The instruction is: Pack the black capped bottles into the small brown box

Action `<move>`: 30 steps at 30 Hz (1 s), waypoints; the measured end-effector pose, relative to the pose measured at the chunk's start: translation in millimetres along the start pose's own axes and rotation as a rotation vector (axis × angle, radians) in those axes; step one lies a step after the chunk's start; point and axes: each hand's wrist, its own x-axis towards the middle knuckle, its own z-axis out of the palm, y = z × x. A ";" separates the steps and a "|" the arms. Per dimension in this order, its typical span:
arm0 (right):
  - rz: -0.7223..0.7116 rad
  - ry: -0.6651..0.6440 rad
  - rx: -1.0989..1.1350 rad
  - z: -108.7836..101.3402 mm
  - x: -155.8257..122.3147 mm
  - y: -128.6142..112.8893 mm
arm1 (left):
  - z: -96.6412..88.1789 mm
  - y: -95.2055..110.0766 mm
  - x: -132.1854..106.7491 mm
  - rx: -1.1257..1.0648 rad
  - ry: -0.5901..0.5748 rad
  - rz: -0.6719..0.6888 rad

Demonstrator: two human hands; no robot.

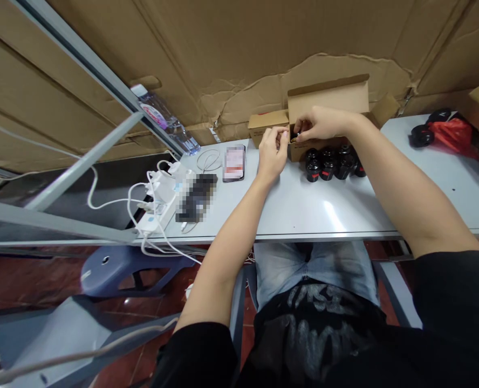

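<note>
a small dark object, too small to make out, is pinched in the fingertips of the right hand at the mouth of an open cardboard carton, upper middle of the frame. the left hand is curled just beside it, fingers bunched near the carton's front; whether they hold anything cannot be told. the pinch is a narrow one, so a slight slip could drop the object into the carton or among the black bottles with red labels, which stand tightly grouped just below the carton, right of centre. they sit close under the right wrist, so a lowered wrist could knock one, and it could tip its neighbours.

all this stands on a pale grey table. toward the left of the frame lie two phones, one blurred and one with a blurred screen, beside a white power strip and tangled white cables. a plastic water bottle rests at the upper left against a metal bar; if it leaked or rolled, water could reach the power strip. at the far right lie a red plastic bag and round black items.
</note>
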 end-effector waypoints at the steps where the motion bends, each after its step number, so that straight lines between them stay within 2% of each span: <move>1: 0.018 -0.013 0.000 0.2 0.1 -0.1 | 0.2 -0.6 -0.1 -0.002 -0.007 0.002; 6: -0.043 -0.059 0.032 -6.5 1.0 5.9 | -3.7 -1.3 1.5 0.009 -0.037 0.027; 9: -0.058 -0.065 0.127 -11.3 0.6 11.5 | -13.6 13.9 4.6 0.019 -0.080 0.083; 11: -0.025 -0.067 0.208 -13.8 -0.3 14.3 | -21.6 31.1 5.9 0.020 -0.177 0.151; 13: 0.032 -0.054 0.262 -16.2 -1.0 15.4 | -28.1 49.1 5.3 0.012 -0.337 0.218; 16: 0.088 -0.070 0.227 -20.9 -2.2 11.2 | -32.4 68.4 1.4 0.065 -0.573 0.229; 18: 0.107 -0.117 0.141 -25.5 -4.8 2.0 | -32.4 73.9 -1.5 0.150 -0.672 0.186; 21: 0.175 -0.135 0.008 -34.2 -14.5 -21.9 | -32.6 73.5 -2.9 0.205 -0.737 0.140; 23: 0.177 -0.123 -0.064 -40.5 -24.5 -41.8 | -34.2 69.3 -0.9 0.136 -0.731 0.127; 25: 0.169 -0.082 -0.150 -46.5 -35.3 -61.2 | -36.3 62.2 3.3 -0.004 -0.665 0.100; 27: 0.097 -0.036 -0.185 -51.5 -44.6 -77.0 | -37.1 51.8 8.5 -0.151 -0.537 0.047; 30: -0.020 -0.057 -0.052 -54.2 -52.1 -90.0 | -34.6 32.2 15.4 -0.279 -0.337 -0.038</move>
